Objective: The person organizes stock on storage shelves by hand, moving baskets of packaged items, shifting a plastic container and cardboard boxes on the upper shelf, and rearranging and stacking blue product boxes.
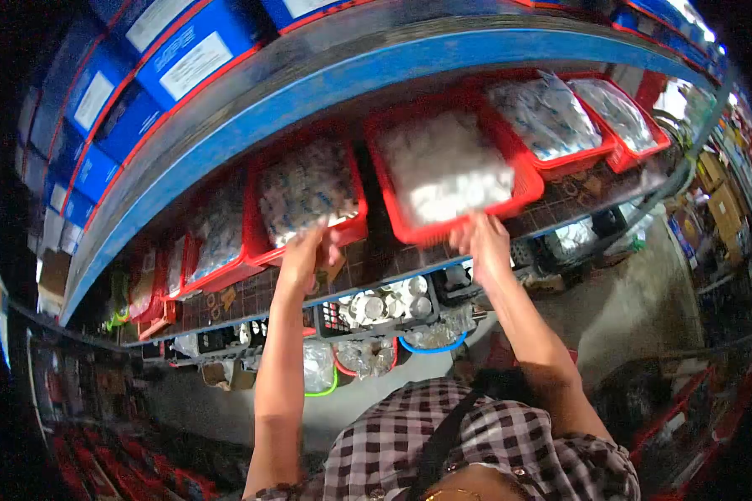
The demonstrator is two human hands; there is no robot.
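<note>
My right hand [486, 242] is at the front rim of the red basket [526, 179] in the middle of the frame, just right of centre. I judge that I am steadying or shifting it by that edge. The basket rests on the shelf [376, 271], loaded with pale, shiny bagged goods [447, 159]. My right grip is narrow, fingers curled at the rim, but with the blur I can't tell whether it has closed on the plastic. My left hand [302, 250] is at the front of the neighbouring basket [361, 188], left of centre; its fingers are bent, and I can't tell if that grip holds anything.

Moving the middle basket would, to my mind, call for a firm hold on both sides and a level carry, as the bags are heaped high.

As for writing, the blue boxes [213, 42] at upper left bear white labels [196, 65] and pale lettering, probably print of some kind, but too smeared for me to read. I can make out no brand on the baskets.
</note>
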